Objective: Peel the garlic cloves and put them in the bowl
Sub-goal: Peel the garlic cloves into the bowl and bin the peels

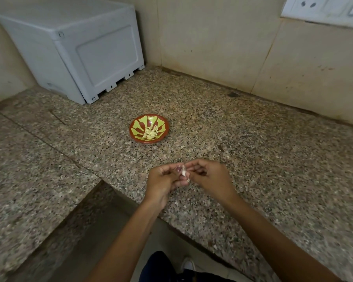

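Note:
A small red bowl [136, 137] with a yellow-green pattern sits on the speckled granite counter [253, 151]. Several peeled garlic cloves [150, 132] lie in its middle. Nearer to me, above the counter's front edge, my left hand [163, 185] and my right hand [210, 178] meet fingertip to fingertip. Between them they pinch one garlic clove [183, 172] with pale, partly loosened skin. Both hands have curled fingers, and the clove is mostly hidden by them.
A grey plastic box [73, 47] stands at the back left against the wall. Tiled walls meet in a corner behind the bowl. A white switch plate [324, 9] is at the top right. Bits of garlic skin [227, 157] lie on the counter.

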